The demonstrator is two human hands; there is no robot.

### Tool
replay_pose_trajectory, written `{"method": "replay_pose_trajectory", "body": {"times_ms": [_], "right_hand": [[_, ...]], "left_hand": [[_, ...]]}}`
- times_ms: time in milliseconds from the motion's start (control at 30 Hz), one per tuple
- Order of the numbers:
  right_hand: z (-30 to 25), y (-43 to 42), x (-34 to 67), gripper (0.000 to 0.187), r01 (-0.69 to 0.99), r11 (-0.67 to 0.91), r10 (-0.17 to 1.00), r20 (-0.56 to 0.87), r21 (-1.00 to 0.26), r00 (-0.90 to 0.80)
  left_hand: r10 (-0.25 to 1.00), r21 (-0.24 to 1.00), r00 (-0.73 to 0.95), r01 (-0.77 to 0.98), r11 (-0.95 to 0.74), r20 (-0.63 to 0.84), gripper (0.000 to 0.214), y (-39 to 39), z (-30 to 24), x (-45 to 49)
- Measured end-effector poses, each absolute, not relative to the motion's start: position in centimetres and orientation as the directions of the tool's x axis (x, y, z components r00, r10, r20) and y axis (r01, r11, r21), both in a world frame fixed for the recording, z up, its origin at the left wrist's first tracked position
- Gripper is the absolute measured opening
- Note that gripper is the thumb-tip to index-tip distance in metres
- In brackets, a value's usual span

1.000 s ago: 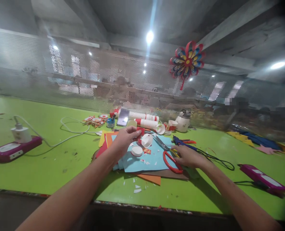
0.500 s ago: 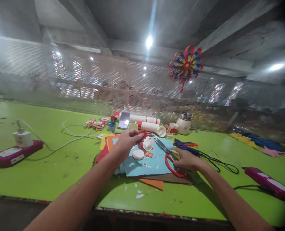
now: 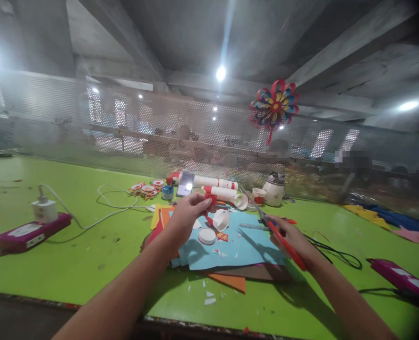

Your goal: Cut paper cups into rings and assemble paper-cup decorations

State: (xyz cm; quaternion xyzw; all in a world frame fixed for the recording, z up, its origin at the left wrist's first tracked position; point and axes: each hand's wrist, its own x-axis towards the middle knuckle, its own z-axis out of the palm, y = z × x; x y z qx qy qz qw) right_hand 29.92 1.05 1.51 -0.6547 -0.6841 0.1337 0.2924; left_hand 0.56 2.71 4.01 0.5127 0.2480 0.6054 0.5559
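My left hand (image 3: 191, 212) pinches a small red piece (image 3: 212, 200), perhaps paper, above the stack of coloured sheets. In my right hand (image 3: 290, 236) is a pair of scissors (image 3: 283, 243) with red handles, raised off the table, blades spread apart and pointing away to the left. Beneath both hands lies a light blue sheet (image 3: 244, 255). On it are a white round cup base (image 3: 207, 236), a cut white cup piece (image 3: 221, 220), a small orange-red scrap (image 3: 222, 236) and tiny white clippings.
Behind the sheets stand a phone (image 3: 185, 184), white-and-red cup tubes (image 3: 219, 194), a blue glue jar (image 3: 167, 191), a paper cup (image 3: 259, 195) and a white bottle (image 3: 274, 190). Purple power strips (image 3: 34, 232) and cords lie at both sides. A mesh screen (image 3: 131, 123) rises behind the table.
My right hand has lifted the scissors from the blue sheet, and their blades have spread apart. The left hand still holds the red piece. The view has shifted slightly.
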Motion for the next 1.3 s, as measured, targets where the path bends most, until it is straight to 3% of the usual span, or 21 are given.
{"method": "replay_pose_trajectory", "body": {"times_ms": [100, 300, 400, 567, 800, 1300], "right_hand": [[2.1, -1.0, 27.7, 0.057, 0.535, 0.346, 0.933, 0.342, -0.771, -0.110], [3.5, -3.8, 22.0, 0.037, 0.316, 0.454, 0.882, 0.370, -0.833, -0.292], [3.7, -3.8, 20.6, 0.043, 0.373, 0.394, 0.918, 0.336, -0.840, -0.211], [3.1, -3.8, 19.9, 0.029, 0.442, 0.296, 0.954, 0.240, -0.846, -0.181], [2.7, -4.5, 19.8, 0.036, 0.513, 0.381, 0.923, 0.287, -0.769, -0.256], [2.2, -5.1, 18.6, 0.041, 0.506, 0.444, 0.895, 0.349, -0.739, -0.276]], "left_hand": [[0.924, 0.850, 0.125, -0.452, -0.272, 0.362, 0.016, 2.5, 4.4, 0.6], [0.932, 0.835, 0.117, -0.493, -0.246, 0.344, 0.016, 2.2, 4.6, 0.7], [0.932, 0.850, 0.114, -0.460, -0.258, 0.345, 0.016, 2.4, 4.4, 0.6], [0.925, 0.842, 0.122, -0.471, -0.264, 0.359, 0.016, 2.7, 4.1, 0.6], [0.917, 0.846, 0.132, -0.454, -0.281, 0.375, 0.017, 2.7, 4.0, 0.7], [0.920, 0.818, 0.125, -0.513, -0.260, 0.371, 0.018, 2.6, 4.0, 1.0]]}}
